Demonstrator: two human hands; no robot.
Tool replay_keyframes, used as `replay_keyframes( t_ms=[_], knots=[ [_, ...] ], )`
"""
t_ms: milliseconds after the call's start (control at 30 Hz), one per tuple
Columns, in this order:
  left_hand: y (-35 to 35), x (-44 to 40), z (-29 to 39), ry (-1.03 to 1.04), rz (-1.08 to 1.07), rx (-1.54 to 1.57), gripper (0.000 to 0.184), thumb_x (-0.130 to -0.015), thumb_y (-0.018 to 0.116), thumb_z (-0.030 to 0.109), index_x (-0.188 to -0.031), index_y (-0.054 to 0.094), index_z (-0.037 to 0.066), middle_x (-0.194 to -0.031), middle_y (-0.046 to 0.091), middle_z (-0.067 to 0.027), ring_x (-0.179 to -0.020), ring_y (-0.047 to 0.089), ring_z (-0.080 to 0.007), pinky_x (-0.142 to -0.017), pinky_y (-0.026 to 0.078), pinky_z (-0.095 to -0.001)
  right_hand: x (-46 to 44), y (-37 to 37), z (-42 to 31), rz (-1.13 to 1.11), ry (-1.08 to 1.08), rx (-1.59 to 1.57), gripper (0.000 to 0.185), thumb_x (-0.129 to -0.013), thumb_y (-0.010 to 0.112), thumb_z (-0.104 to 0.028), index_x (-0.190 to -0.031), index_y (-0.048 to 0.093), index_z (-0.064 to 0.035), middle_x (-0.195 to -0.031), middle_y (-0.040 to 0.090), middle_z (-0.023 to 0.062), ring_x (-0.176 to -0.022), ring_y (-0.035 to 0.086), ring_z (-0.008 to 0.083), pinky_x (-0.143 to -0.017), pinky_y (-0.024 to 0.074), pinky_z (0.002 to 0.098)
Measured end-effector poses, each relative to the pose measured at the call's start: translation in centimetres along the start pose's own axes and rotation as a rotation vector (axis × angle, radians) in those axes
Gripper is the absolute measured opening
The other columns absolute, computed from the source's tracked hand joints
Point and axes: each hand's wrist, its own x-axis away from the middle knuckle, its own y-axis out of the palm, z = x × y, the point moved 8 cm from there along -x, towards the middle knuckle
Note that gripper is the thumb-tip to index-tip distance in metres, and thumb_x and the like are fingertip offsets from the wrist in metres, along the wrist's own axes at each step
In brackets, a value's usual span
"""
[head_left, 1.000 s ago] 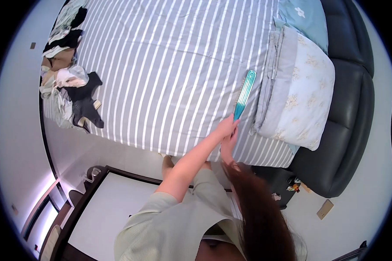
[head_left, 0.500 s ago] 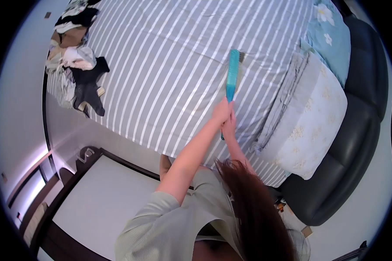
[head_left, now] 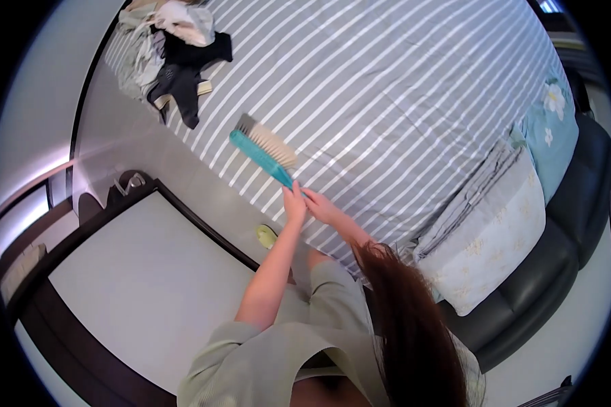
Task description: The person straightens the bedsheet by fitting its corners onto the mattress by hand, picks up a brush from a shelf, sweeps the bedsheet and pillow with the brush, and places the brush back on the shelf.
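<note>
A teal long-handled brush (head_left: 261,157) is held low over the striped bed sheet (head_left: 360,88), near the bed's front edge. Its pale bristles face up and to the right in the view, toward the sheet; whether they touch it I cannot tell. My left hand (head_left: 294,204) is closed around the handle just below the brush head. Right beside it, my right hand (head_left: 322,206) grips the handle's end, which is mostly hidden by the fingers. Beyond the brush head, at the upper left, lies a heap of clothes (head_left: 183,68), with a dark garment nearest.
At the right are a folded floral quilt (head_left: 499,237), a blue pillow (head_left: 553,136) and a black padded headboard (head_left: 557,258). Behind me at the lower left stands a dark-framed table with a white top (head_left: 149,285). A green slipper (head_left: 266,236) is on the floor beside the bed.
The brush has swung left and closer to the bed edge and the clothes, its bristles now plainly visible. Both hands have moved down and left with it. The view has shifted too.
</note>
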Motion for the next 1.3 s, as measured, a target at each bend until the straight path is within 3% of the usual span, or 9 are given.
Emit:
replay_keyframes(
  t_ms=[233,367,567,667,767,833,1033,1133,1300],
  knots=[
    [-10.0,1.1,-8.6,-0.146,0.355,0.103,0.045,-0.086,0.038,0.037,-0.083,0.043,-0.008,-0.080,0.051,-0.0257,-0.078,0.049,-0.0379,-0.070,0.036,-0.0409,-2.3,9.5,0.8,-0.211,-0.122,0.309,0.035,-0.083,0.043,-0.022,-0.115,0.044,-0.0069,-0.083,0.056,0.0124,-0.069,0.051,0.0159,-0.063,0.0418,0.0267],
    [-9.5,1.0,-7.0,-0.111,0.265,0.109,0.042,-0.086,0.039,0.037,-0.084,0.043,-0.006,-0.078,0.051,-0.0227,-0.075,0.050,-0.0342,-0.068,0.038,-0.0395,-1.6,9.3,-0.4,-0.192,-0.115,0.242,0.037,-0.083,0.043,-0.021,-0.117,0.043,-0.0067,-0.098,0.057,0.0138,-0.074,0.058,0.0243,-0.068,0.0437,0.0345],
    [1.2,-2.1,6.5,0.186,-0.321,0.020,0.035,-0.084,0.041,0.035,-0.094,0.042,0.001,-0.080,0.057,-0.0230,-0.076,0.054,-0.0415,-0.067,0.041,-0.0474,-0.1,-0.3,-2.9,0.370,-0.075,-0.123,0.034,-0.086,0.039,-0.015,-0.118,0.038,-0.0051,-0.078,0.055,0.0088,-0.062,0.054,0.0177,-0.057,0.0453,0.0294],
    [2.3,-3.6,11.0,0.237,-0.388,-0.300,0.032,-0.085,0.040,0.030,-0.096,0.041,0.001,-0.076,0.061,-0.0146,-0.073,0.059,-0.0307,-0.066,0.044,-0.0390,-1.8,-1.4,-4.7,0.468,-0.105,-0.274,0.035,-0.086,0.038,-0.015,-0.118,0.036,-0.0044,-0.072,0.054,0.0084,-0.060,0.055,0.0205,-0.055,0.0451,0.0316],
    [0.9,-6.8,8.4,0.158,-0.294,-0.203,0.035,-0.085,0.039,0.032,-0.095,0.041,-0.001,-0.076,0.060,-0.0168,-0.074,0.057,-0.0334,-0.066,0.043,-0.0418,-6.0,-0.4,-5.9,0.549,-0.520,0.183,0.035,-0.085,0.038,-0.016,-0.117,0.036,-0.0039,-0.068,0.056,0.0094,-0.059,0.055,0.0254,-0.055,0.0444,0.0351],
    [-2.3,-8.7,3.8,0.047,-0.199,-0.057,0.035,-0.085,0.039,0.032,-0.094,0.042,-0.002,-0.081,0.055,-0.0243,-0.078,0.053,-0.0413,-0.066,0.041,-0.0469,-7.6,3.1,-5.7,0.410,-0.500,0.419,0.036,-0.084,0.038,-0.018,-0.117,0.037,-0.0043,-0.071,0.057,0.0123,-0.063,0.055,0.0288,-0.058,0.0439,0.0365],
    [-13.5,-2.3,-5.7,0.035,0.327,0.187,0.040,-0.085,0.038,0.035,-0.086,0.044,-0.004,-0.080,0.054,-0.0249,-0.077,0.052,-0.0400,-0.064,0.040,-0.0443,-5.8,13.5,-0.5,-0.184,-0.077,0.376,0.037,-0.083,0.040,-0.022,-0.118,0.040,-0.0093,-0.080,0.057,0.0142,-0.065,0.054,0.0233,-0.060,0.0419,0.0333],
    [-13.5,0.0,-4.6,-0.158,0.195,-0.221,0.040,-0.085,0.038,0.035,-0.086,0.044,-0.004,-0.080,0.053,-0.0252,-0.077,0.052,-0.0402,-0.065,0.040,-0.0443,-3.4,13.3,-1.6,-0.061,-0.191,0.293,0.037,-0.084,0.041,-0.022,-0.118,0.040,-0.0068,-0.077,0.056,0.0124,-0.061,0.051,0.0183,-0.055,0.0405,0.0300],
    [-6.7,-0.5,2.4,0.104,-0.239,-0.043,0.031,-0.085,0.039,0.033,-0.090,0.040,0.003,-0.077,0.057,-0.0233,-0.075,0.053,-0.0418,-0.064,0.040,-0.0485,-1.0,8.3,-1.8,0.400,-0.270,-0.041,0.036,-0.087,0.038,-0.022,-0.120,0.038,-0.0072,-0.079,0.054,0.0047,-0.059,0.048,0.0097,-0.049,0.0365,0.0223]
  ],
)
